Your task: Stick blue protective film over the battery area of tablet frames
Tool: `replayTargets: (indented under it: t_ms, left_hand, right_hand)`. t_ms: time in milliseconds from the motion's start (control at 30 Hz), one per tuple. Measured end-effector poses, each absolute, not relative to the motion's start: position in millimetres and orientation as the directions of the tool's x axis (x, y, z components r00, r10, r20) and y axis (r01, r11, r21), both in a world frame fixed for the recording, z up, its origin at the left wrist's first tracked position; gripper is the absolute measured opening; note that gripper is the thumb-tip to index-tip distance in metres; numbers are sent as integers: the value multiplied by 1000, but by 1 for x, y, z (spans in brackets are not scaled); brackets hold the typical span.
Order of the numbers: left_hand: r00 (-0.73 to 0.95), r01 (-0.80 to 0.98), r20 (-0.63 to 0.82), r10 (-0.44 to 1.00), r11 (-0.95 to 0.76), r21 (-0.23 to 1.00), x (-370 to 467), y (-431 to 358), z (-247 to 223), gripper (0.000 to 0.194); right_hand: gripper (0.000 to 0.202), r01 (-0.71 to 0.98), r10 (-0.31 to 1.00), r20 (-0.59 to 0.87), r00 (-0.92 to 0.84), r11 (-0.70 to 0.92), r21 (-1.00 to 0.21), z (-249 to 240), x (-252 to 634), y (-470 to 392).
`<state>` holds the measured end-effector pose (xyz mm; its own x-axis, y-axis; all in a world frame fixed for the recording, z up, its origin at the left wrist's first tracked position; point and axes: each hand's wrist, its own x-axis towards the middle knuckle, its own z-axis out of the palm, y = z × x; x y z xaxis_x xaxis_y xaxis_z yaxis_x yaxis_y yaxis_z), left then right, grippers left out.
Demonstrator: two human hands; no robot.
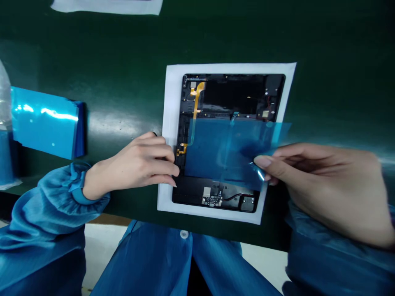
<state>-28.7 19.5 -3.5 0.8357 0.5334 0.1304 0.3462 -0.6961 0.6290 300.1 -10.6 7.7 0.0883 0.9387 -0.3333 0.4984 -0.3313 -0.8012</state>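
An opened black tablet-like device (231,96) lies on a white sheet (173,98), its circuit boards and an orange ribbon cable (195,109) exposed. Across its middle and lower part spreads a translucent blue film (216,152), whose right end reaches past the device's edge. My right hand (324,176) pinches that film near its lower right corner between thumb and fingers. At the device's left edge rests my left hand (142,162), its fingers bent and slightly apart, with nothing visible in them.
A stack of shiny blue films (45,123) lies at the left on the dark green table (123,41). Beside it, at the far left edge, is clear plastic wrapping (4,98). Part of another white sheet (108,6) shows at the top.
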Motion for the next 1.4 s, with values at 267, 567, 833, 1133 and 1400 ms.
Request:
replayTargets:
  t_ms: [267, 567, 833, 1133, 1400]
  left_hand:
    - [833, 349, 132, 538, -695, 629, -29, 19, -3, 21]
    - [835, 347, 132, 534, -697, 628, -29, 18, -3, 21]
    - [836, 348, 133, 532, -702, 622, -30, 18, -3, 22]
    - [845, 350, 119, 522, -706, 616, -31, 19, -3, 23]
    - [807, 413, 247, 536, -812, 413, -18, 21, 8, 25]
  right_hand:
    - [25, 512, 929, -361, 80, -349, -785, 7, 300, -9]
    - [29, 534, 920, -390, 46, -353, -768, 11, 297, -1]
    - [31, 535, 916, -400, 21, -348, -769, 10, 300, -1]
    - [41, 533, 919, -390, 53, -357, -767, 9, 297, -1]
    - [46, 425, 936, -350, 46, -335, -841, 6, 297, -5]
